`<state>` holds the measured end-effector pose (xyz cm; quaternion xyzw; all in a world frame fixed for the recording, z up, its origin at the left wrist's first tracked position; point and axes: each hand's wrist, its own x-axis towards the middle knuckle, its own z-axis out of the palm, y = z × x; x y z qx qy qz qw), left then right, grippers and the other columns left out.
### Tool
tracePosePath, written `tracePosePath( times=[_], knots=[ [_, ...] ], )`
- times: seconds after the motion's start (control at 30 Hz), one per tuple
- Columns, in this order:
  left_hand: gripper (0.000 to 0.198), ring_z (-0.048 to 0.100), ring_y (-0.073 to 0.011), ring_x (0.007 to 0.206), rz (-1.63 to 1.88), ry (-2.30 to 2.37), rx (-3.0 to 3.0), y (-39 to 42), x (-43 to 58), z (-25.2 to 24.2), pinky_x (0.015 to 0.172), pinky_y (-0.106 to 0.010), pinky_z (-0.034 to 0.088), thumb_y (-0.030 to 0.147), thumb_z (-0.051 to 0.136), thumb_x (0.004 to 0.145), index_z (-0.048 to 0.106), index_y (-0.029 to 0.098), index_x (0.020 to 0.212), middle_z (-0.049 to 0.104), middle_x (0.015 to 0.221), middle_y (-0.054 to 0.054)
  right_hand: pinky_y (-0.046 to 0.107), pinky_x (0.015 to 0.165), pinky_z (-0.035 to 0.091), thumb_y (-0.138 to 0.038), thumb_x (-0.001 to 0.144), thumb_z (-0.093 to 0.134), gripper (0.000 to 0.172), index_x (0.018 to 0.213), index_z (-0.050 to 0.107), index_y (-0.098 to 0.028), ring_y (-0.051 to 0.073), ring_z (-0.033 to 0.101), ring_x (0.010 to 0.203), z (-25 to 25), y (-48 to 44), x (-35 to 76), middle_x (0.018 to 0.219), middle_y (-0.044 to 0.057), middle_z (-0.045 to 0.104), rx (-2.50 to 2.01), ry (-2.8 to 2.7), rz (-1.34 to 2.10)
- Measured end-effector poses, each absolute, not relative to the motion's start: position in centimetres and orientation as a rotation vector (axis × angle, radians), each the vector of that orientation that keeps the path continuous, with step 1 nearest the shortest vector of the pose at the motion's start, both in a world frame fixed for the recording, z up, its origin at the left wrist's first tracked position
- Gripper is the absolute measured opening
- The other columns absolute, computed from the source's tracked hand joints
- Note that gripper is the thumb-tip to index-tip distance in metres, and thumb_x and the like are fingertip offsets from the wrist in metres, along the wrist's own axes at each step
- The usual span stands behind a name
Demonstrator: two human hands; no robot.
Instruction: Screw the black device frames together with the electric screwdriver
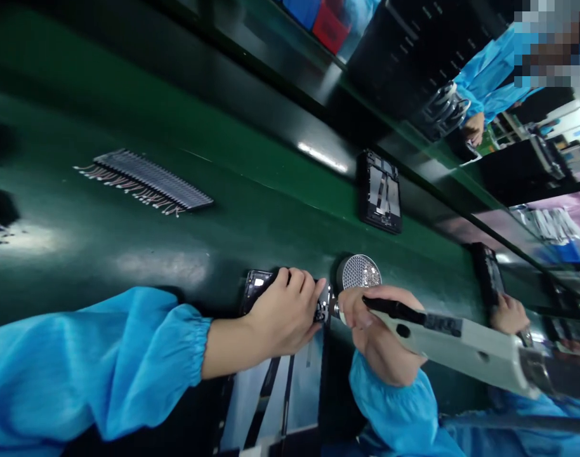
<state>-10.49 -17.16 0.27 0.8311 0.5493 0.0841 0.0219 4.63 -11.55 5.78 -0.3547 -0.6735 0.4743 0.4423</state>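
An opened tablet (302,374) with a silvery inside and dark strips lies in front of me. My left hand (287,311) rests over its far end, fingers bent and pressed together, covering part of the frame. A pale electric screwdriver (475,352) with a black lever is gripped in my right hand (382,330). Its bit end is at the tablet's far right corner, beside my left fingertips; whether the bit sits in a screw cannot be made out. Just beyond my right hand stands a round metal screw dish (359,273) holding small shiny screws.
On the green bench (252,216), a row of thin parts with wire ends (151,181) lies to the left. A stack of opened tablets (381,193) stands near the back ledge. At right, a co-worker's hand (509,315) is beside another dark device (487,270). Another person works across the bench.
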Motion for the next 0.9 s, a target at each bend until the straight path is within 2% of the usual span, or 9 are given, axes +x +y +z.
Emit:
tracePosePath(
  times=[0.33, 0.53, 0.67, 0.77, 0.9],
  knots=[
    [0.068, 0.061, -0.0404, 0.105, 0.227, 1.663, 2.529, -16.9, -10.4, 0.5, 0.085, -0.051, 0.047, 0.051, 0.041, 0.101, 0.048, 0.002, 0.147, 0.065, 0.118, -0.025, 0.038, 0.059, 0.050, -0.013, 0.084, 0.061, 0.029, 0.109, 0.069, -0.024, 0.015, 0.054, 0.051, 5.6, -11.3, 4.3, 0.059, -0.004, 0.055, -0.683, -1.688, 1.273],
    [0.069, 0.061, -0.0400, 0.104, 0.230, 1.673, 2.516, -16.9, -10.5, 0.9, 0.084, -0.050, 0.046, 0.052, 0.045, 0.100, 0.049, 0.002, 0.147, 0.065, 0.117, -0.024, 0.037, 0.061, 0.050, -0.010, 0.081, 0.065, 0.019, 0.095, 0.069, -0.022, 0.013, 0.054, 0.052, 5.7, -11.7, 3.4, 0.061, -0.004, 0.059, -0.717, -1.604, 1.332],
    [0.069, 0.062, -0.0393, 0.105, 0.210, 1.677, 2.498, -17.0, -10.4, 1.0, 0.085, -0.050, 0.047, 0.054, 0.046, 0.099, 0.049, 0.003, 0.147, 0.065, 0.118, -0.024, 0.036, 0.059, 0.049, -0.011, 0.082, 0.066, 0.015, 0.093, 0.068, -0.022, 0.013, 0.053, 0.052, 5.7, -12.1, 3.1, 0.060, -0.004, 0.058, -0.736, -1.592, 1.319],
    [0.069, 0.062, -0.0391, 0.108, 0.199, 1.669, 2.488, -16.8, -10.3, 0.9, 0.087, -0.050, 0.048, 0.054, 0.045, 0.100, 0.048, 0.004, 0.148, 0.065, 0.120, -0.023, 0.036, 0.061, 0.048, -0.013, 0.084, 0.065, 0.015, 0.095, 0.069, -0.023, 0.014, 0.053, 0.053, 5.5, -12.2, 3.2, 0.060, -0.005, 0.056, -0.725, -1.578, 1.308],
    [0.070, 0.064, -0.0394, 0.109, 0.214, 1.679, 2.491, -16.8, -10.7, 0.7, 0.088, -0.050, 0.049, 0.055, 0.047, 0.099, 0.050, 0.003, 0.147, 0.066, 0.122, -0.024, 0.034, 0.060, 0.047, -0.014, 0.086, 0.063, 0.024, 0.106, 0.069, -0.024, 0.014, 0.052, 0.053, 5.2, -12.0, 3.4, 0.059, -0.005, 0.054, -0.732, -1.583, 1.280]
  ],
)
